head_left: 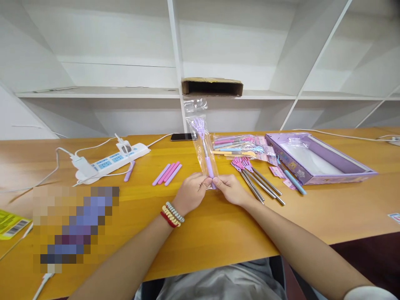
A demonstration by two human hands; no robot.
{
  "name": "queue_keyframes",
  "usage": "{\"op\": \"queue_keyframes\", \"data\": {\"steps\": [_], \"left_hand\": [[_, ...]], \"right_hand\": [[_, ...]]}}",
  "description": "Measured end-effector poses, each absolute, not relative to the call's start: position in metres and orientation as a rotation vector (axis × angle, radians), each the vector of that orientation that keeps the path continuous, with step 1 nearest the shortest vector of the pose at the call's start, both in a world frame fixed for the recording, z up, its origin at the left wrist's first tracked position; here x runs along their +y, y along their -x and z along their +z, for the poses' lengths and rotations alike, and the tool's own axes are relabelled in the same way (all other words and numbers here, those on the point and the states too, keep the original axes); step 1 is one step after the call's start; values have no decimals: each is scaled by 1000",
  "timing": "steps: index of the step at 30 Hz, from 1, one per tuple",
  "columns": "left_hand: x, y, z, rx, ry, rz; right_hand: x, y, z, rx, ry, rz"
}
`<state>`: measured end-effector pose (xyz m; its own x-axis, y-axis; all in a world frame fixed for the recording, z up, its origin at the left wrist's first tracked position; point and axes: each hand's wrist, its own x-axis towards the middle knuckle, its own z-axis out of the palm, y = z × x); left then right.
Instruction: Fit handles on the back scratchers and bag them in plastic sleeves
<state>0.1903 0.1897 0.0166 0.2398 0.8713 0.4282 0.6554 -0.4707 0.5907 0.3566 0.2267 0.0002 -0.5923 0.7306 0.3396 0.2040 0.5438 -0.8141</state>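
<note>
My left hand (191, 192) and my right hand (230, 189) meet over the middle of the wooden table (218, 233). Both pinch the lower end of a clear plastic sleeve (200, 137) that stands upright. Inside the sleeve is a purple back scratcher (204, 154) with a claw head at the top and a lilac grip at the bottom. Bead bracelets circle my left wrist.
Three pink and lilac grip sleeves (167, 173) lie left of my hands, one more (129, 170) by a white power strip (109, 161). Bare metal scratchers with pink claws (256, 179), bagged ones (240, 146), a purple box (315, 160) and a phone (181, 136) lie nearby.
</note>
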Motion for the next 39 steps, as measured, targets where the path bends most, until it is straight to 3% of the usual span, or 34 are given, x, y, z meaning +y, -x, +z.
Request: {"op": "queue_keyframes", "data": {"steps": [5,10,13,20,26,31,34,39], "left_hand": [[186,-194,17,1369,-2133,1163],[183,-191,22,1177,-2230,1082],[182,-190,22,1158,-2252,990],[188,-182,23,1494,-2184,940],[209,-126,35,2063,-2010,1125],[220,-92,30,2307,-1899,1011],[219,-103,25,2180,-2079,1001],[201,-154,18,1459,-2681,913]], "right_hand": [[219,-356,9,-2085,760,839],[220,-355,5,-1813,667,1313],[223,-352,0,-1731,656,1411],[237,-361,3,-1430,756,1326],[262,-388,9,-1119,788,1341],[265,-388,8,-1055,803,1433],[263,-384,7,-1056,805,1457],[250,-371,7,-1124,818,1500]]}}
